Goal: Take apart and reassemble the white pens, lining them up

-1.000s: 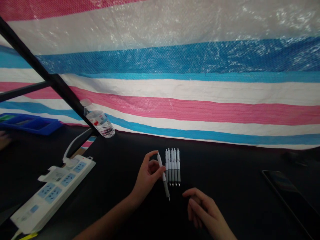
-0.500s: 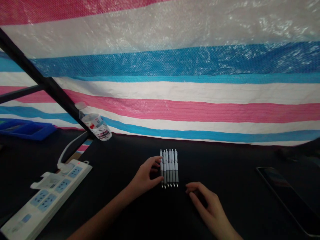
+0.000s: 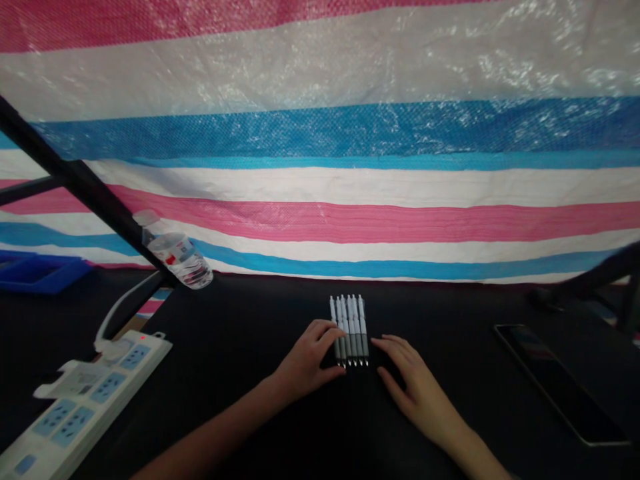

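Note:
Several white pens [image 3: 353,327] with grey grips lie side by side on the black table [image 3: 260,307], clips away from me and tips toward me. My left hand [image 3: 313,357] is at the left edge of the row, fingers apart, its fingertips over the leftmost pens and its thumb near the tips. Just right of the row is my right hand [image 3: 410,377], thumb and fingers spread, with nothing held. Whether its fingertips touch the rightmost pen is hard to tell.
A white power strip [image 3: 95,407] lies at the left, with a clear bottle [image 3: 183,260] behind it. Blue trays [image 3: 50,273] are at the far left. On the right lies a dark phone or tablet [image 3: 560,387]. A striped sheet [image 3: 350,220] hangs behind the table.
My right hand has moved up beside the pens and its fingers have opened. My left fingers now reach over the leftmost pens. The view has shifted slightly.

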The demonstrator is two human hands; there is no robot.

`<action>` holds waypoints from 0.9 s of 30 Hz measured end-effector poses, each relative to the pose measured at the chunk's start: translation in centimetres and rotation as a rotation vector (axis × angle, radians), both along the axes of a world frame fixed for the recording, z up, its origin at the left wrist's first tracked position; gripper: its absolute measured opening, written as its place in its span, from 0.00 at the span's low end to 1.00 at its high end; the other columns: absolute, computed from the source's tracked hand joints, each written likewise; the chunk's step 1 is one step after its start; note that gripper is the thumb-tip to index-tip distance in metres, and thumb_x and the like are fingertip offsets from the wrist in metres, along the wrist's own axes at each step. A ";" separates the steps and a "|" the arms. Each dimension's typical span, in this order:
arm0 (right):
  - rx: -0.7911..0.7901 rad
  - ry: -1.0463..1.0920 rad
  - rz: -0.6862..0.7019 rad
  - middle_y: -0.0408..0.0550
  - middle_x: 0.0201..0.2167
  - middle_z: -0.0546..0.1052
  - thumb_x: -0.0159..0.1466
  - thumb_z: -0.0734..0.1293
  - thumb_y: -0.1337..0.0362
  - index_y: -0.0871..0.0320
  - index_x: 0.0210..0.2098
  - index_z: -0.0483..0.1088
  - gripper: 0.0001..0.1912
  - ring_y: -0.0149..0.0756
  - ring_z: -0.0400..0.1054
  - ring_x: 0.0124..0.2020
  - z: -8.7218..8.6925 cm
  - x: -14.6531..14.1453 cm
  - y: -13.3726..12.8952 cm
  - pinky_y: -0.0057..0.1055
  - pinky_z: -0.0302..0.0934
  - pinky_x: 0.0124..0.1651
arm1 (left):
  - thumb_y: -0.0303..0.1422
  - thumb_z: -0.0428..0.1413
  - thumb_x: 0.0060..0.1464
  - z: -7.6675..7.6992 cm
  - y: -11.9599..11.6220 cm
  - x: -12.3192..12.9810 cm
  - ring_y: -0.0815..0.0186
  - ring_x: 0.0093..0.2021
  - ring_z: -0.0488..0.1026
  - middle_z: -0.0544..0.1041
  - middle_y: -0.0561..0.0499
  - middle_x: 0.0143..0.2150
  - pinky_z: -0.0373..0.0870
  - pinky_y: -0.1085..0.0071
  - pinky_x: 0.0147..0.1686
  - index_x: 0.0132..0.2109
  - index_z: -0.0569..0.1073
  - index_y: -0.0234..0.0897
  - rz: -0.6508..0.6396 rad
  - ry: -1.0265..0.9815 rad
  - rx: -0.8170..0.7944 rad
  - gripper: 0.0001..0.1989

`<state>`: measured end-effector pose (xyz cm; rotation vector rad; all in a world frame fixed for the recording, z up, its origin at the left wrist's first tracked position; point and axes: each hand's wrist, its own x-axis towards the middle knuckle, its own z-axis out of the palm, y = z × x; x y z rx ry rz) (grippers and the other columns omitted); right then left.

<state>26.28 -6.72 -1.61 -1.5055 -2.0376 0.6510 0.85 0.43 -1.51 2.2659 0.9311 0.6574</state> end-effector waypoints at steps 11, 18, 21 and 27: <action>0.077 -0.012 -0.033 0.55 0.55 0.74 0.68 0.61 0.70 0.54 0.63 0.64 0.24 0.49 0.65 0.59 0.4 2.0 1.1 0.52 0.60 0.62 | 0.29 0.68 0.48 -0.1 1.3 4.4 0.50 0.56 0.67 0.73 0.43 0.54 0.68 0.52 0.56 0.55 0.71 0.41 -0.097 0.014 0.087 0.27; 0.100 0.015 -0.050 0.55 0.53 0.74 0.68 0.60 0.71 0.54 0.61 0.65 0.23 0.49 0.67 0.57 0.6 2.2 1.3 0.51 0.62 0.60 | 0.30 0.67 0.50 0.0 1.7 4.9 0.50 0.56 0.67 0.73 0.43 0.54 0.69 0.52 0.55 0.56 0.70 0.41 -0.112 0.034 0.123 0.26; 0.108 0.020 -0.052 0.55 0.52 0.74 0.68 0.60 0.71 0.54 0.62 0.65 0.23 0.48 0.67 0.56 0.6 2.2 1.3 0.51 0.62 0.60 | 0.31 0.67 0.50 0.0 1.8 5.1 0.51 0.56 0.67 0.73 0.43 0.54 0.69 0.53 0.56 0.56 0.70 0.40 -0.112 0.036 0.129 0.26; 0.121 0.040 -0.080 0.54 0.53 0.73 0.64 0.56 0.79 0.55 0.62 0.65 0.30 0.45 0.67 0.56 0.0 2.5 1.5 0.49 0.62 0.62 | 0.30 0.67 0.50 0.0 2.1 5.6 0.50 0.57 0.67 0.72 0.43 0.54 0.69 0.53 0.56 0.56 0.70 0.40 -0.120 0.044 0.147 0.26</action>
